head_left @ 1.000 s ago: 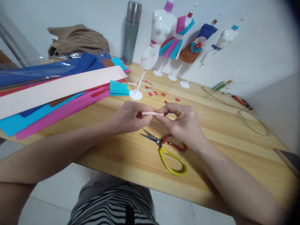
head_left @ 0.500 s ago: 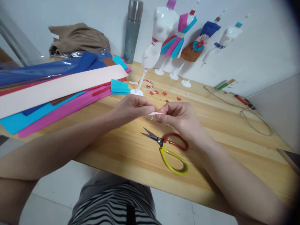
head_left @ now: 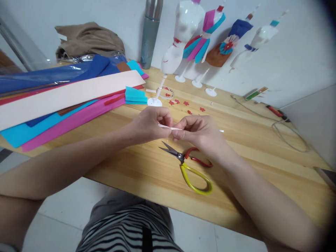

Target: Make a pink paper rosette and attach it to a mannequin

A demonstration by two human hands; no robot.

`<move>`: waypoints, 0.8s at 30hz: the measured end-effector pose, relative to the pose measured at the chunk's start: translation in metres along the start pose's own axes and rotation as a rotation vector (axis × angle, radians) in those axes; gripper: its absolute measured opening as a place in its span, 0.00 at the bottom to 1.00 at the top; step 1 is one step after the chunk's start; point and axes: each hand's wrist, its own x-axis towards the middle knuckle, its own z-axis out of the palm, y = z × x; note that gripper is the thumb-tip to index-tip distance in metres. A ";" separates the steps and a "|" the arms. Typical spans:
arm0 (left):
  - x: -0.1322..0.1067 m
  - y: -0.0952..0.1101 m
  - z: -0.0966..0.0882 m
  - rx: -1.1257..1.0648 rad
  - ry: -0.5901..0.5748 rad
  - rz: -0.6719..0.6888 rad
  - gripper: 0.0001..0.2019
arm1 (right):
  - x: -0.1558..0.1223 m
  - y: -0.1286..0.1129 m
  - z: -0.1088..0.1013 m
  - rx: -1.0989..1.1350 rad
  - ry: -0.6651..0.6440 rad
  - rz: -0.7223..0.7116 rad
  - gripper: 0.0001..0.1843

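Between my two hands is a narrow pale pink strip (head_left: 166, 126), thin and slightly bent, perhaps crepe paper. My left hand (head_left: 151, 122) pinches one end between thumb and fingers. The other end is pinched by my right hand (head_left: 195, 130), its fingertips close to the left ones. Just below the hands, scissors (head_left: 180, 156) with one red and one yellow handle lie on the wooden table (head_left: 126, 164), blades partly apart and pointing left. Small red flower cutouts (head_left: 186, 103) are scattered beyond my hands, near a clear tape roll (head_left: 172, 93).
Stacked coloured paper strips (head_left: 70, 91) cover the left side, beside brown cloth (head_left: 91, 40). A flask (head_left: 150, 42) stands by the wall. A bare white mannequin (head_left: 172, 57) and several dressed mannequins (head_left: 228, 45) line the back. A cable (head_left: 275, 134) curls at right.
More of the pink strip now shows across my left fingers, with both hands still pinching it. A small white piece shows on the table right of my right hand. The view has shifted slightly.
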 end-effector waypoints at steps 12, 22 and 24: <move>0.000 -0.001 -0.002 0.033 -0.045 0.022 0.08 | -0.002 -0.015 0.006 0.077 0.018 0.154 0.16; 0.001 -0.001 -0.003 -0.015 -0.052 -0.036 0.09 | 0.000 -0.013 0.006 0.091 0.031 0.161 0.18; 0.002 0.000 -0.006 -0.063 -0.076 -0.072 0.06 | 0.001 -0.011 0.004 0.088 0.042 0.160 0.17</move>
